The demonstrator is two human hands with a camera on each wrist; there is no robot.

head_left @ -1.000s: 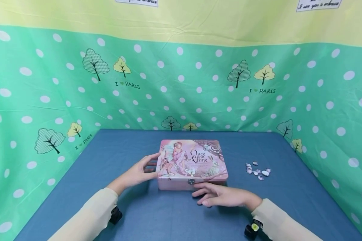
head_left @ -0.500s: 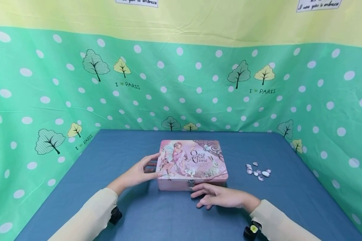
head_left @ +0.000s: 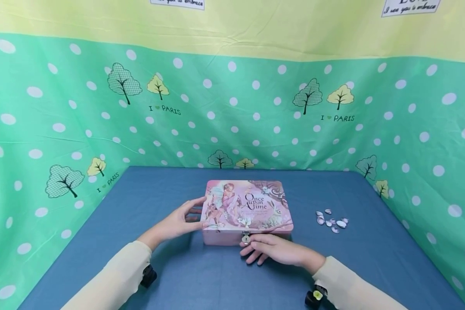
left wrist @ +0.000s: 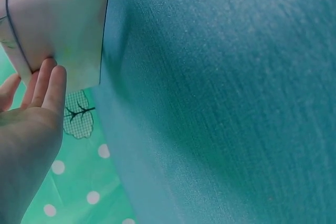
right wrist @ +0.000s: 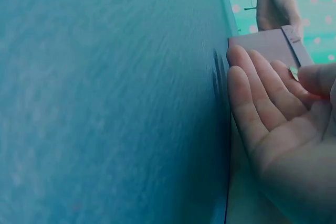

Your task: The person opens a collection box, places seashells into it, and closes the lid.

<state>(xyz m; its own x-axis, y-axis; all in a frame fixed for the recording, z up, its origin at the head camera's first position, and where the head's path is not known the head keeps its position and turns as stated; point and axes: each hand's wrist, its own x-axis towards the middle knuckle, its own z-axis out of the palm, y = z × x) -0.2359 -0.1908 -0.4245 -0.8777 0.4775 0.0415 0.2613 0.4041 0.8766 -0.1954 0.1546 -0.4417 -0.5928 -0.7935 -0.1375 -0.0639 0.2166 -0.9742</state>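
Observation:
A pink tin box [head_left: 248, 206] with a fairy and rabbit picture and the words "Once upon a Time" lies on the table, lid down. Its metal clasp [head_left: 246, 237] is at the middle of the front side. My left hand [head_left: 178, 221] rests against the box's left end, thumb by the lid's front corner; in the left wrist view the fingers [left wrist: 52, 85] lie nearly straight against the side wall. Thumb and index finger of my right hand [head_left: 280, 249] pinch at the clasp, while the other fingers [right wrist: 247, 98] extend loosely below, as the right wrist view shows.
Several small purple-white shells [head_left: 331, 220] lie to the right of the box. Blue cloth covers the table [head_left: 170, 185]. A green dotted curtain [head_left: 232, 112] with printed trees hangs behind and at both sides.
My right hand has moved slightly left and its thumb has come up to the index finger at the clasp. The clasp's hanging part has shifted. Left hand and box have stayed put.

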